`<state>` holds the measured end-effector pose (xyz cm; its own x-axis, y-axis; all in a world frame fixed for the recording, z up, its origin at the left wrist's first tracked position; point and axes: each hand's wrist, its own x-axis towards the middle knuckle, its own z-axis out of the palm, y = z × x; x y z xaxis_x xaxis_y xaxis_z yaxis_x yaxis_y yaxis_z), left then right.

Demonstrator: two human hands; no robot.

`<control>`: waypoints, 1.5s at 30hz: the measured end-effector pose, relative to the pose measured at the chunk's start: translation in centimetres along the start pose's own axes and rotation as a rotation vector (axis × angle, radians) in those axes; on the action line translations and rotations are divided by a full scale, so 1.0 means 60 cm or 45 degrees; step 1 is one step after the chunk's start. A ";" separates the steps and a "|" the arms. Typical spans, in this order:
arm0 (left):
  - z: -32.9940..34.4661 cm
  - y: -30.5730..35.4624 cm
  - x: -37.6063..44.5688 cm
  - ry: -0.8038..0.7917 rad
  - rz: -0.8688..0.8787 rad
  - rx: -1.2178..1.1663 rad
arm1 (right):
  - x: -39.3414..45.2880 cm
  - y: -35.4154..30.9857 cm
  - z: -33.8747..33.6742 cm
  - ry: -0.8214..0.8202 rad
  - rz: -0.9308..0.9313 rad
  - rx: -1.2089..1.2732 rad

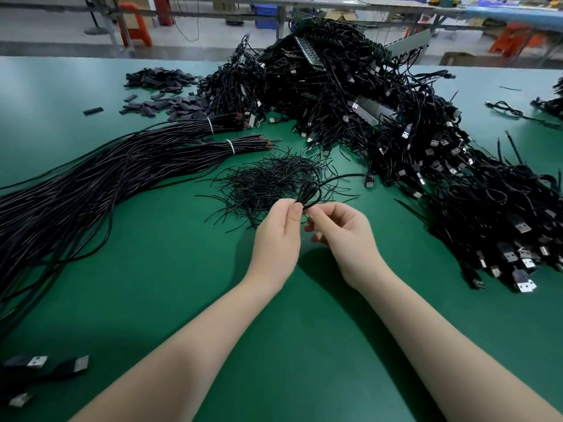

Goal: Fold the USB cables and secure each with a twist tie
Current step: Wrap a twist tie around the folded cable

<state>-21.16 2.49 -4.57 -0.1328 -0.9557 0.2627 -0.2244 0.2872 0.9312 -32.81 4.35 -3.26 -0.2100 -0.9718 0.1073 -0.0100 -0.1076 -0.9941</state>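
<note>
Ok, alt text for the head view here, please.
Both hands, left hand and right hand, pinch a folded black USB cable above a green table. Loose twist ties lie just beyond, with a big cable heap behind.

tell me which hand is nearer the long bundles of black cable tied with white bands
Left. The left hand lies on the side of the tied cable bundles, which run off to its left. The right hand sits farther away, across the folded cable both hands pinch.
</note>
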 end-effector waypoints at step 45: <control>-0.005 -0.005 0.012 -0.032 -0.086 -0.425 | 0.002 -0.007 -0.015 -0.013 0.238 0.404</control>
<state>-20.91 1.68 -4.61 -0.1531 -0.9687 0.1954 0.0946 0.1824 0.9787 -33.74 4.49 -2.86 -0.1697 -0.9827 -0.0738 0.3318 0.0135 -0.9432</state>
